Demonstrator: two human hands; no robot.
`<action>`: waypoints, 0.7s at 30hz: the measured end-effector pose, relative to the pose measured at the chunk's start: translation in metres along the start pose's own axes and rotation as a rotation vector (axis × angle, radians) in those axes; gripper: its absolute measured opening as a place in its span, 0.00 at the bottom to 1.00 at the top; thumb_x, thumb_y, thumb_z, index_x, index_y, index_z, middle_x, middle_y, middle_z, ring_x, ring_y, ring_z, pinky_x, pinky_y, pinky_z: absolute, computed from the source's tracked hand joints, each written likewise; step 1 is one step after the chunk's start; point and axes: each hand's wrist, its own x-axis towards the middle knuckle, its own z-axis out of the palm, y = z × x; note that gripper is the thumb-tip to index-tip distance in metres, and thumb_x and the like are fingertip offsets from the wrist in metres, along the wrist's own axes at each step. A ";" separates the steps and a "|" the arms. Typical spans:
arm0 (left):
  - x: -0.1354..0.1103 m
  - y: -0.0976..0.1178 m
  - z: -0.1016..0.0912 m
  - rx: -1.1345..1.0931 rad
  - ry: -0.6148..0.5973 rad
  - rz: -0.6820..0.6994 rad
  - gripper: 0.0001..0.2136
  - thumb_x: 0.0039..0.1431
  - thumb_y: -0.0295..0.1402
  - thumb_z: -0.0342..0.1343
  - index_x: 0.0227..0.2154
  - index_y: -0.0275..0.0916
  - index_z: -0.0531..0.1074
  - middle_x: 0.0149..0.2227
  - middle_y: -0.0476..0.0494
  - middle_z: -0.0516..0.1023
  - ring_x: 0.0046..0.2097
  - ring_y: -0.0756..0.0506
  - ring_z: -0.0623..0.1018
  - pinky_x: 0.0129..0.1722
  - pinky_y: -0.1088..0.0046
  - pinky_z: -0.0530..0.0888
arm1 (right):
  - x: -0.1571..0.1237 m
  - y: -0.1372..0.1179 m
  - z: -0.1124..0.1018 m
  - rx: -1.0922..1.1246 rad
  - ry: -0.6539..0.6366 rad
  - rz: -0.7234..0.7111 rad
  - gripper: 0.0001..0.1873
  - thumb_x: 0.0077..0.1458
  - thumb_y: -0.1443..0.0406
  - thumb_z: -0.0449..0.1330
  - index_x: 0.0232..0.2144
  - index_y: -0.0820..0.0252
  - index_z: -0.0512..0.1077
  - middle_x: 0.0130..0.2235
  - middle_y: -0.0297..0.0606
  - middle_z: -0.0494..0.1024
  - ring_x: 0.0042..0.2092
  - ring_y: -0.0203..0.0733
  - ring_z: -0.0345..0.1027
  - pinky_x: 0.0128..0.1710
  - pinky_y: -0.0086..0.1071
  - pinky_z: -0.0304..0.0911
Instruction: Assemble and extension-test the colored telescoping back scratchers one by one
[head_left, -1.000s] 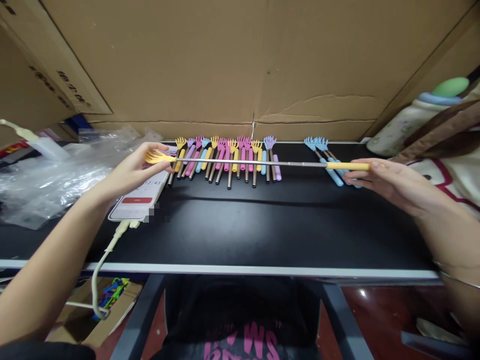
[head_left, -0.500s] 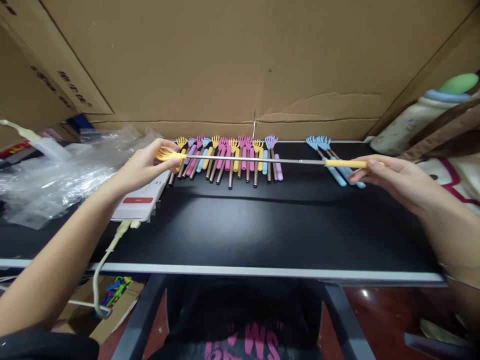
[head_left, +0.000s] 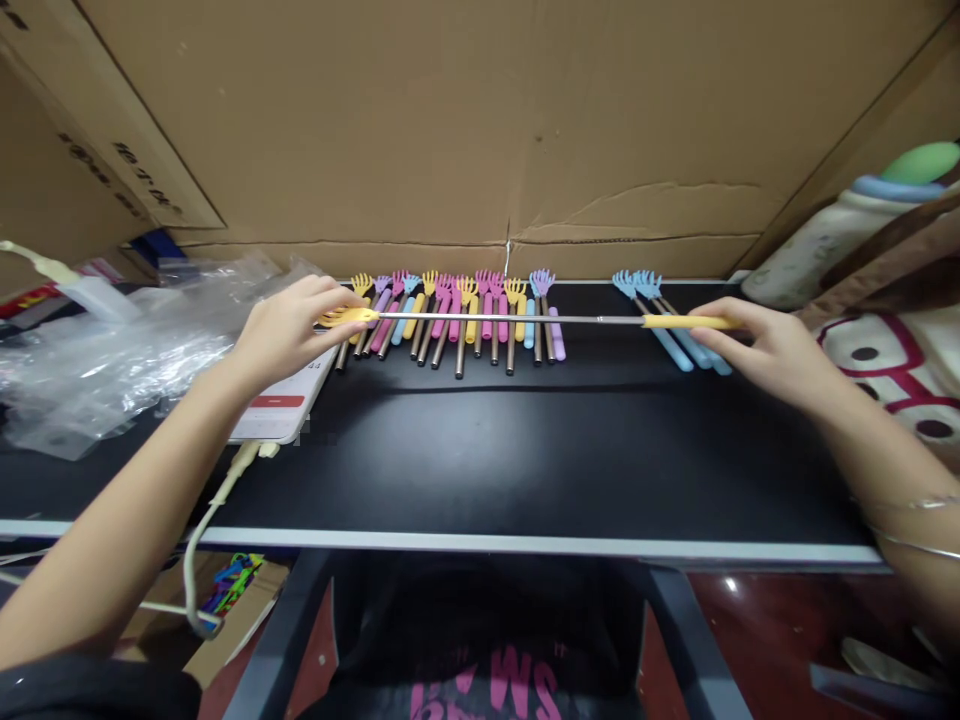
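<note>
Stretched level above the black table is an extended telescopic back scratcher point(head_left: 510, 319), with a yellow claw head, thin metal rod and yellow handle. My left hand point(head_left: 292, 325) is closed around its claw end. On the other side, my right hand point(head_left: 765, 345) grips the yellow handle from above. Behind the rod lies a row of collapsed back scratchers point(head_left: 471, 320) in yellow, pink, purple and blue, heads toward the cardboard. Several light-blue back scratchers point(head_left: 671, 335) lie in a separate group beyond the yellow handle. My hands partly hide the claw and the handle's end.
Clear plastic bags point(head_left: 120, 350) and a charging phone point(head_left: 274, 410) lie on the table point(head_left: 487, 470) at left. A cardboard wall point(head_left: 480, 130) borders the back. At right stand a bottle point(head_left: 825, 245) and a patterned bag point(head_left: 900, 365). Below sits an open box point(head_left: 240, 620).
My right hand has turned over the handle, fingers now on top and covering its end. The left hand and claw have shifted very slightly right. The rod stays extended.
</note>
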 end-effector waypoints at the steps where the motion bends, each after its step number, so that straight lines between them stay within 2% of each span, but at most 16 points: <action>1: -0.001 -0.001 -0.002 0.014 -0.002 0.010 0.21 0.61 0.55 0.49 0.40 0.45 0.77 0.42 0.45 0.77 0.46 0.39 0.75 0.44 0.69 0.68 | -0.001 -0.001 0.001 -0.033 -0.012 -0.031 0.18 0.52 0.51 0.58 0.37 0.56 0.75 0.37 0.41 0.79 0.36 0.46 0.69 0.41 0.40 0.63; 6: -0.003 -0.008 -0.003 -0.007 0.018 0.096 0.23 0.66 0.53 0.47 0.44 0.40 0.78 0.41 0.45 0.75 0.41 0.44 0.74 0.39 0.71 0.68 | -0.007 -0.004 0.001 -0.057 0.000 -0.090 0.19 0.54 0.53 0.57 0.38 0.62 0.76 0.40 0.48 0.81 0.38 0.47 0.71 0.42 0.39 0.64; 11: -0.001 -0.008 0.002 -0.074 0.058 0.147 0.23 0.66 0.52 0.49 0.45 0.39 0.79 0.37 0.44 0.73 0.38 0.46 0.73 0.40 0.70 0.69 | -0.011 -0.003 -0.008 -0.044 0.027 -0.089 0.19 0.57 0.55 0.57 0.40 0.64 0.77 0.39 0.49 0.81 0.36 0.45 0.71 0.39 0.37 0.64; 13: 0.001 0.001 0.006 -0.098 0.063 0.173 0.21 0.66 0.50 0.50 0.44 0.39 0.79 0.35 0.45 0.72 0.37 0.46 0.72 0.38 0.71 0.69 | -0.013 -0.007 -0.005 -0.040 0.011 -0.105 0.19 0.58 0.55 0.57 0.40 0.64 0.77 0.38 0.49 0.81 0.36 0.44 0.72 0.38 0.36 0.64; 18: 0.004 0.036 0.019 -0.152 -0.096 0.293 0.20 0.68 0.47 0.48 0.43 0.39 0.80 0.31 0.46 0.70 0.32 0.48 0.70 0.33 0.73 0.65 | -0.014 -0.033 0.021 -0.070 -0.188 -0.252 0.22 0.62 0.49 0.54 0.41 0.59 0.78 0.38 0.43 0.83 0.36 0.46 0.75 0.37 0.36 0.65; 21: 0.004 0.047 0.022 -0.157 -0.085 0.295 0.19 0.68 0.45 0.49 0.44 0.40 0.80 0.32 0.46 0.71 0.32 0.48 0.70 0.33 0.73 0.64 | -0.014 -0.042 0.029 -0.093 -0.171 -0.287 0.24 0.64 0.48 0.50 0.42 0.58 0.77 0.38 0.42 0.83 0.35 0.46 0.75 0.34 0.35 0.65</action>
